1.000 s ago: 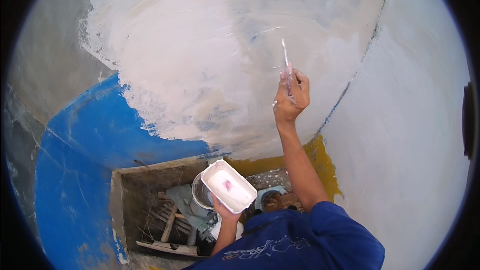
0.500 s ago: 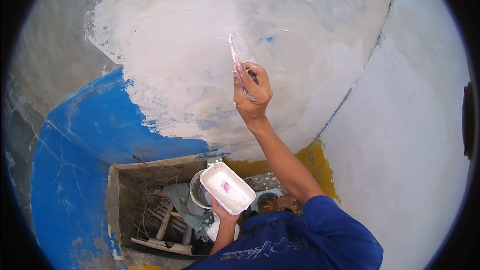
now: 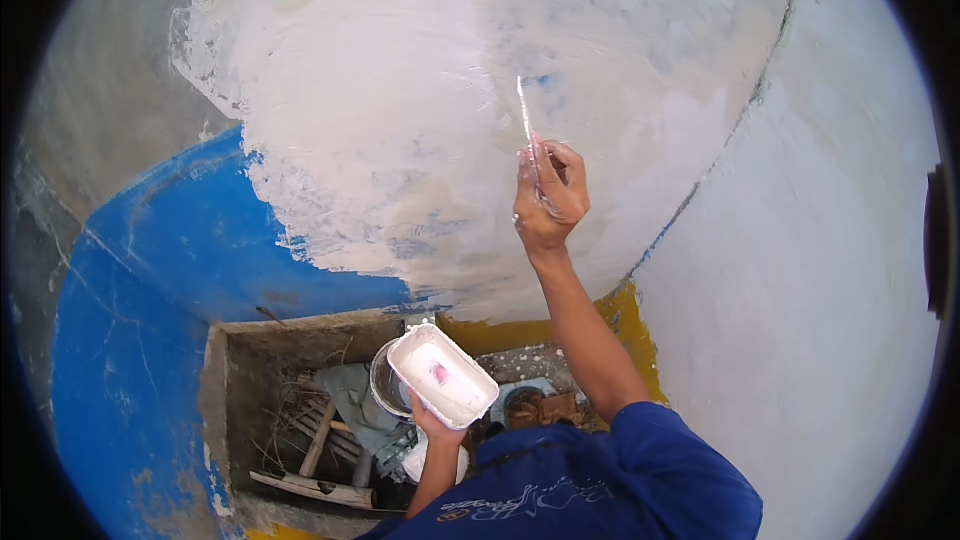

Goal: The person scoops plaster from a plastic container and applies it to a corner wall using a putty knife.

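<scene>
My right hand [image 3: 555,202] is closed around a thin putty knife [image 3: 525,112], seen nearly edge-on and smeared with white. Its tip is at the wall [image 3: 370,90], by a small blue patch in the pale coating; whether it touches I cannot tell. White smears also mark my fingers. Lower down, my left hand [image 3: 436,422] grips a white rectangular tub [image 3: 474,386] from below and its near side. Inside the tub are white paste residue and a pinkish spot.
Blue paint [image 3: 200,240] covers the lower left wall, with a yellow band [image 3: 632,330] low on the right. Below the tub, a concrete trough [image 3: 215,390] holds sticks, a greyish cloth [image 3: 350,405] and a bucket [image 3: 382,380]. A crack [image 3: 690,202] runs down the wall's right side.
My right hand has moved right and slightly down with the putty knife, whose blade now shows thinner. The tub in my left hand sits slightly farther left in view.
</scene>
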A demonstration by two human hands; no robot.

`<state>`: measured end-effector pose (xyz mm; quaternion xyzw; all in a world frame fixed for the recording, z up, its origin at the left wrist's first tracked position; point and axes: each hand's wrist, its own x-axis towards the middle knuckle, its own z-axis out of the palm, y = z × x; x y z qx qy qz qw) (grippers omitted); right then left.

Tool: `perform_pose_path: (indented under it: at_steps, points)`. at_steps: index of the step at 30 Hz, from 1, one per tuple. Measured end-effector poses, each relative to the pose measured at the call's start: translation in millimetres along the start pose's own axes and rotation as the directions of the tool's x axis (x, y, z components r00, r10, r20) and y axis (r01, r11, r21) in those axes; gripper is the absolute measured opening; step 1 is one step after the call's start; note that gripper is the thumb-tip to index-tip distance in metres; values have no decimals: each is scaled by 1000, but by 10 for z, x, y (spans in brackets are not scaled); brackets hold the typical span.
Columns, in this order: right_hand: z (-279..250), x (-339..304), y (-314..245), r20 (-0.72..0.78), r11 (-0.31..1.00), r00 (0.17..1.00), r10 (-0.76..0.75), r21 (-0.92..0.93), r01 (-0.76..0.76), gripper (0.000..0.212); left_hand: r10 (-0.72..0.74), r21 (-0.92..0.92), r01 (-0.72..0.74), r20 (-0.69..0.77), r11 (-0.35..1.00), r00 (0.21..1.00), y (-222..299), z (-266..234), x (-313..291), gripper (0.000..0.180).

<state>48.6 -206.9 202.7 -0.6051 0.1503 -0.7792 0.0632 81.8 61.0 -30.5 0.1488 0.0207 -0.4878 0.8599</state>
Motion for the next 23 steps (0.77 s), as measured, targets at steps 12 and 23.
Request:
perform_pose_path:
  at_steps: [12, 23]
  points:
    - [74, -489, 134, 117, 997, 990, -78, -12, 80, 43, -14, -12, 14, -42, 1000, 999, 11, -75, -76, 62]
    - [644, -81, 366, 26, 973, 994, -108, -204, 111, 46, 47, 14, -47, 18, 999, 999, -44, -149, -64, 68]
